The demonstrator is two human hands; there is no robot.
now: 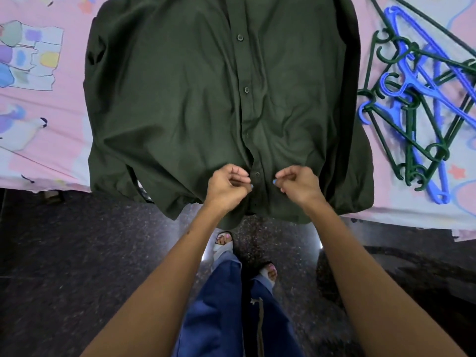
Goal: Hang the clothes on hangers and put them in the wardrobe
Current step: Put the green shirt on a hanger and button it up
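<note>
Across the bed's near edge lies a dark green shirt [195,104], front up, buttoned placket running down the middle, hem hanging over the edge toward the floor. Both hands are down at the lowest button — left hand [226,185] and right hand [298,184] each have a curled grip pinching the shirt fabric either side of the placket. Green and blue hangers [417,104] sit piled near the bed's right edge.
</note>
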